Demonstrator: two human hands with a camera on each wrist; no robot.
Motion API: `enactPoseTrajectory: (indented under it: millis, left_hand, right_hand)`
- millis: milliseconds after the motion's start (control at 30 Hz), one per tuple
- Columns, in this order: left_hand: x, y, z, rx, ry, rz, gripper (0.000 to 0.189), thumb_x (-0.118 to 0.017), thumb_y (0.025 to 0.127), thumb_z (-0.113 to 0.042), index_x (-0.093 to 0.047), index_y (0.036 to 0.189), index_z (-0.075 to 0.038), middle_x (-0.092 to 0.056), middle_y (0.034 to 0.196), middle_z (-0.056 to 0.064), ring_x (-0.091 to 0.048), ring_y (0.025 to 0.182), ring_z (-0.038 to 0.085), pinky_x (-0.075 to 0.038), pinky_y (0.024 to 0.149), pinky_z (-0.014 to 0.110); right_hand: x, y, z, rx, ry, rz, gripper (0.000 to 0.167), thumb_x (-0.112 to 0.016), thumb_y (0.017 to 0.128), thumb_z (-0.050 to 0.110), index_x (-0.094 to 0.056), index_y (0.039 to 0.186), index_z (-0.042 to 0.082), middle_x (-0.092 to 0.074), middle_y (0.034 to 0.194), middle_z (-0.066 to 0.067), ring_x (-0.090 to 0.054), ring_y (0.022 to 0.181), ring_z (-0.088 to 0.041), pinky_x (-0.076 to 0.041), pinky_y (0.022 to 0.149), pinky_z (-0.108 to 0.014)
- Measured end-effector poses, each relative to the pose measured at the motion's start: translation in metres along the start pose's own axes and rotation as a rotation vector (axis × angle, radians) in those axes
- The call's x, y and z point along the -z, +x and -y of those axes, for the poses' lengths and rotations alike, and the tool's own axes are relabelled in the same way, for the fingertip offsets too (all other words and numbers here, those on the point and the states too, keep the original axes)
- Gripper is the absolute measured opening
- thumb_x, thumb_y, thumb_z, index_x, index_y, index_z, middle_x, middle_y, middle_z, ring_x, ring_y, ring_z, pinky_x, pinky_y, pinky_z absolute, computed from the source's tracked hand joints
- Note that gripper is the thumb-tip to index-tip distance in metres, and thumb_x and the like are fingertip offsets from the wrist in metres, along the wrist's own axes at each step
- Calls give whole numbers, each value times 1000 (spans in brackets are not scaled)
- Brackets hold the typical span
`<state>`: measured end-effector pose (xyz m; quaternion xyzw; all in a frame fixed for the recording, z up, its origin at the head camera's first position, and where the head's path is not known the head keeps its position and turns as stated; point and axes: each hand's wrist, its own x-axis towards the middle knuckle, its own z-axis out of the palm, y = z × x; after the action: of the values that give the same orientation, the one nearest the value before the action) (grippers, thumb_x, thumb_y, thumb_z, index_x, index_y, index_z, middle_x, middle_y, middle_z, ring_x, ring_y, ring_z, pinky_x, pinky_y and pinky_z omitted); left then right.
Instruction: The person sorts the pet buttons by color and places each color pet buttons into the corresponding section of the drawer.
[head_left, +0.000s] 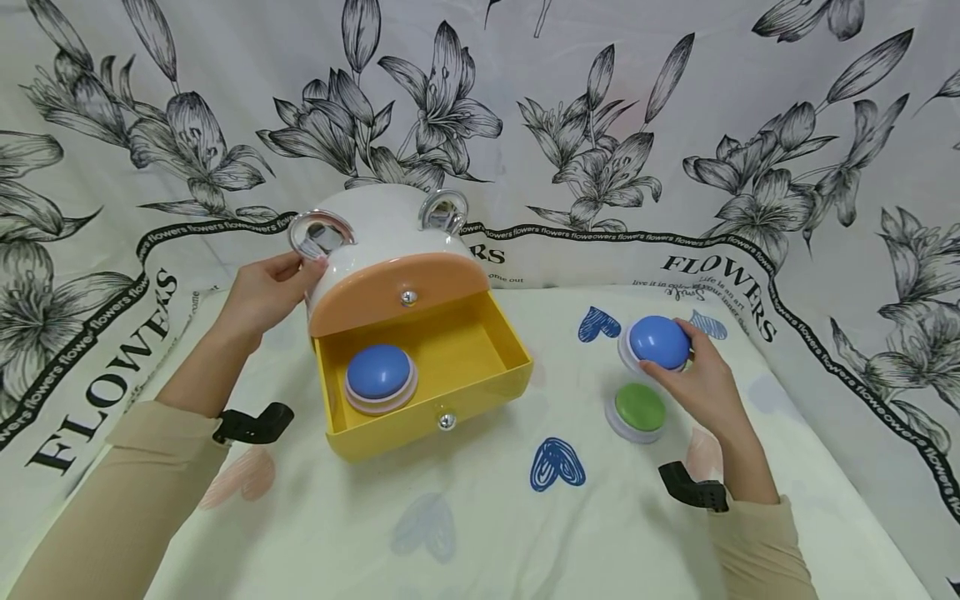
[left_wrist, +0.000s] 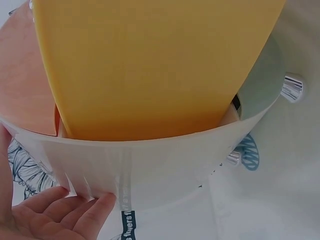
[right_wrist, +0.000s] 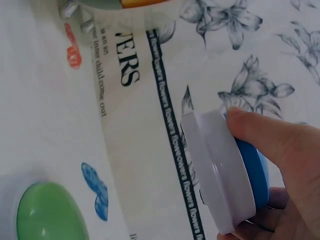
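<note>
A white rounded toy drawer box (head_left: 378,212) with silver handles stands at centre left. Its yellow lower drawer (head_left: 487,382) is pulled out, below an orange upper drawer (head_left: 375,292). Inside the yellow drawer lies a blue push button (head_left: 378,371) with a white base. With its fingertips, my left hand (head_left: 266,300) touches the box's left side wall. My right hand (head_left: 701,379) pinches a second blue push button (head_left: 658,342) by its sides, and the right wrist view shows it tilted on edge. Close by, a green push button (head_left: 640,407) lies on the cloth.
A pale cloth with printed hearts (head_left: 557,464) covers the surface. Behind it hangs a white cloth with black flower prints (head_left: 442,108). Black straps (head_left: 253,423) circle both wrists.
</note>
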<state>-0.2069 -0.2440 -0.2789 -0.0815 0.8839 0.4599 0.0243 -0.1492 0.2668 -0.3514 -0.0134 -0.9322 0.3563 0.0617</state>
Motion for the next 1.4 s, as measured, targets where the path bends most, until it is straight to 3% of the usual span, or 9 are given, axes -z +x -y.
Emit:
enactPoseTrajectory:
  millis: [533,1000,1400]
  left_hand:
    - [0,-1,-2,4,-4,-7,95,-45,80,-70,-17,148,-10,-28,149,16,-23,136,39,-25,102,64]
    - [0,-1,-2,7,-2,4,96,-44,79,-71,-16,148,-10,-26,150,15,-23,136,39,-25,102,64]
    - [1,-1,-2,8,-9,15,99,-44,78,-72,-14,148,-9,-25,150,16,-22,136,39,-26,102,63]
  right_hand:
    - [-17,16,84,236,10,34,86,-74,77,37,-29,142,6,-40,139,-19,-46,120,-39,-45,91,-55]
    - [-32,18,152,373,-9,187,84,-78,73,32,-33,139,8,-43,137,-9,-49,118,-27,-48,93,-45]
    - [-66,22,181,468,-68,351,83,-76,74,37,-34,138,6,-48,131,-8,-52,114,-24,-47,94,-40]
